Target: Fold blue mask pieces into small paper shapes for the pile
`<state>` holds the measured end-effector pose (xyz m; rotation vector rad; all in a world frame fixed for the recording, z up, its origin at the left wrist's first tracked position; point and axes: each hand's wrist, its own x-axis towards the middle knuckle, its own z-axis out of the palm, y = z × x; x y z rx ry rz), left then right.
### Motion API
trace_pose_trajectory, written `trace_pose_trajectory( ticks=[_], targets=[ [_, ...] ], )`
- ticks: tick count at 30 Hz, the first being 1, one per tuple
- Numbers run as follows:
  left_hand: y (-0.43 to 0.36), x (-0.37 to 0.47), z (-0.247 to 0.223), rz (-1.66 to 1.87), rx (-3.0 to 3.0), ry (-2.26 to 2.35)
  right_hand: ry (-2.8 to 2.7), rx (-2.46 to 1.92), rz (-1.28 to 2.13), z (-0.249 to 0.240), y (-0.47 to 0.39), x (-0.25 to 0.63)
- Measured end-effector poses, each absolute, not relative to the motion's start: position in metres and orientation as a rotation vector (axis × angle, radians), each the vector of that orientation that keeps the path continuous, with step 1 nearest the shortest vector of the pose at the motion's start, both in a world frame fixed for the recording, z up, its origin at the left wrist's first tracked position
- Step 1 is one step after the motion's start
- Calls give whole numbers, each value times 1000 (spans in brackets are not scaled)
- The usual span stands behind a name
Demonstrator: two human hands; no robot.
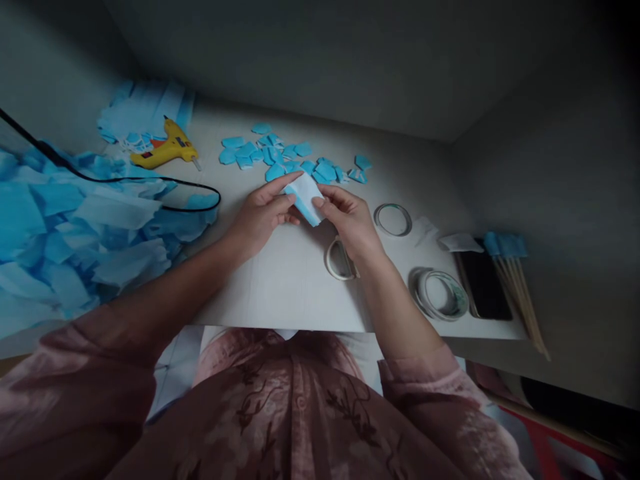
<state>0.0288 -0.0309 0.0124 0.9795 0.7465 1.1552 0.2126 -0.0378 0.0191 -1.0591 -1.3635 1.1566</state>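
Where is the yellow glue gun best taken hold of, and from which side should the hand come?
Probably by the handle, coming from the near side. The glue gun lies on its side, with its handle pointing left and its dark tip pointing away. The orange trigger and white straps are on the handle's far side, so the near side looks easier.

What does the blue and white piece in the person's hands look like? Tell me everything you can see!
The piece is small and flat-looking, with a white face and a light blue strip along its lower-left edge. It looks like thin, soft cloth or paper; I can't tell whether it is folded. It slants over the white table, held between the left hand and the right hand. The right thumb rests on the white part, and the left thumb is at the blue edge.
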Motion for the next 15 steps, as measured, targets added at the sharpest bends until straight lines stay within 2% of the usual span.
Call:
trace_pose_trajectory(
  ticks=[15],
  targets=[
    [-31, 30, 10, 1139, 973, 774, -1475, -1082, 1189, 16, -37, 210]
  ],
)
